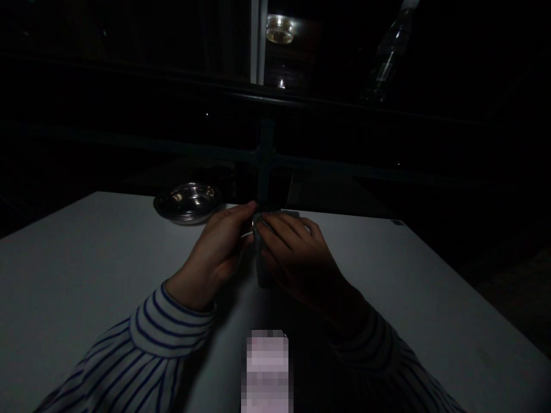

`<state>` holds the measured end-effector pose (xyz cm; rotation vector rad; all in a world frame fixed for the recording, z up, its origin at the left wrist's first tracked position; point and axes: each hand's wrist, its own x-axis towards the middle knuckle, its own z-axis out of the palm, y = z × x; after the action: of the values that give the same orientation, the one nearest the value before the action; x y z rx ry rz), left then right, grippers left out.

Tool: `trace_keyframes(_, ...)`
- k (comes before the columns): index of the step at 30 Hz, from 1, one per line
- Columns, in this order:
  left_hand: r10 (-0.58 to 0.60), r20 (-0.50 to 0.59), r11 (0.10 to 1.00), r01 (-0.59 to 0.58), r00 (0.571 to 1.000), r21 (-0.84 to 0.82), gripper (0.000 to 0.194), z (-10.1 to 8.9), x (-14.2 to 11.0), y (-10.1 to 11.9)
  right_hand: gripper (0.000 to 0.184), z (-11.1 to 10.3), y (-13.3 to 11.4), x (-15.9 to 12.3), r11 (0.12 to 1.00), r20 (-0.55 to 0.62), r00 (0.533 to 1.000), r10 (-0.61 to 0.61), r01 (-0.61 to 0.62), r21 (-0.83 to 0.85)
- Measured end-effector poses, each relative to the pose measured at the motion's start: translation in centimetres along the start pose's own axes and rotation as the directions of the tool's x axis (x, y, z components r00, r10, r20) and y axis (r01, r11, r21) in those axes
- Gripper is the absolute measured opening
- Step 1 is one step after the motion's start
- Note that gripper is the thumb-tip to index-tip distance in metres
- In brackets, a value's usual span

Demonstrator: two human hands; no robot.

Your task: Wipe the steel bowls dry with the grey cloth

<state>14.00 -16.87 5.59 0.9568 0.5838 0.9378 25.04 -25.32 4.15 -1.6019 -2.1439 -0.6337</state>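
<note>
Over the middle of the white table, my left hand (219, 246) is closed, its thumb and fingers pinched around something mostly hidden. Only a thin pale edge (247, 234) and a small bright glint show beside its fingertips; the kind of thing cannot be told. Close on the other side, my right hand (297, 246) has its fingers bent over a dark grey cloth (262, 272), which hangs down below them. The cloth meets the thing at my left fingertips.
Shiny metal bowls (188, 205) sit stacked near the far edge of the white table (107, 258). A pixelated pinkish patch (267, 373) lies at the bottom. Behind, a dark window holds a reflected lamp (279, 30), and a clear bottle (390, 57) stands upper right.
</note>
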Motion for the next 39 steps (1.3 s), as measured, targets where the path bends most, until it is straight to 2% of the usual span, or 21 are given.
trace_keyframes(13,-0.025,-0.023,1.000,0.025,0.999,-0.007,0.010,0.07,-0.11,0.01,0.035,0.18,0.21,0.01,1.000,-0.034,0.999,-0.022,0.021,-0.017)
trace_keyframes(20,-0.010,0.001,0.999,0.010,1.000,0.035,0.012,0.04,-0.20,-0.14,0.029,0.62,0.14,0.04,1.000,-0.135,0.991,0.018,-0.020,-0.007)
trace_keyframes(26,-0.009,-0.003,0.999,0.009,1.000,0.037,0.014,0.09,-0.22,-0.20,0.027,0.90,-0.01,0.03,0.999,-0.170,0.985,0.042,-0.041,0.010)
trace_keyframes(34,-0.010,-0.030,1.000,0.010,0.999,0.021,0.016,0.19,-0.24,-0.15,0.029,0.71,-0.20,0.00,0.998,-0.155,0.987,0.049,-0.044,0.035)
trace_keyframes(39,0.006,0.008,1.000,-0.007,1.000,0.022,0.014,0.24,-0.36,-0.10,0.031,0.58,-0.27,0.06,0.999,-0.134,0.990,0.040,-0.036,0.030)
